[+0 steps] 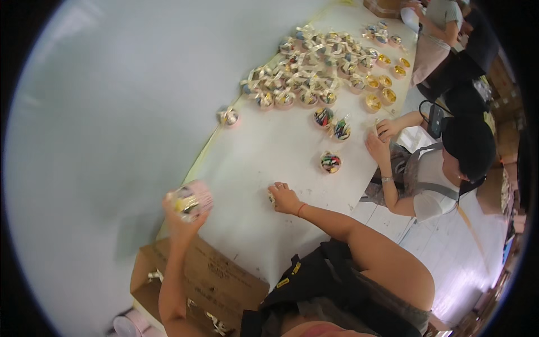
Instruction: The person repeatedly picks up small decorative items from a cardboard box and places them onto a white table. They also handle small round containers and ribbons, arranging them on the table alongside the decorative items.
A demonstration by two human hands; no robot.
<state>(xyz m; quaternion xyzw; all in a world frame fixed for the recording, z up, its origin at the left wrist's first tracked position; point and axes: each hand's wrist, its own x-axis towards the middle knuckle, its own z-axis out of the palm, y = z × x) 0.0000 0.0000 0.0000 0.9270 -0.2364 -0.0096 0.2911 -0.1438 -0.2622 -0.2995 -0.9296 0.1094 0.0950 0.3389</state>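
My left hand [181, 223] is closed around a pale pink round tub [201, 196], raised over the table's left edge and tilted. Clear wrapping and yellowish contents show at the tub's near side. Down on the white table [247, 151], my right hand [285, 199] has its fingers curled over a small pale object [271, 197], mostly hidden, whose kind I cannot make out. Farther along the table stand a few tubs with dark, red and green contents [330, 162]. One ribboned tub [229, 117] sits alone by the left edge.
Several wrapped, ribboned tubs [309, 70] crowd the far table, beside tubs with gold lining [373, 102]. An open cardboard box [213, 269] stands below my left arm, against the table's near end. On the right, a co-worker in a black cap [469, 143] works with both hands over the table.
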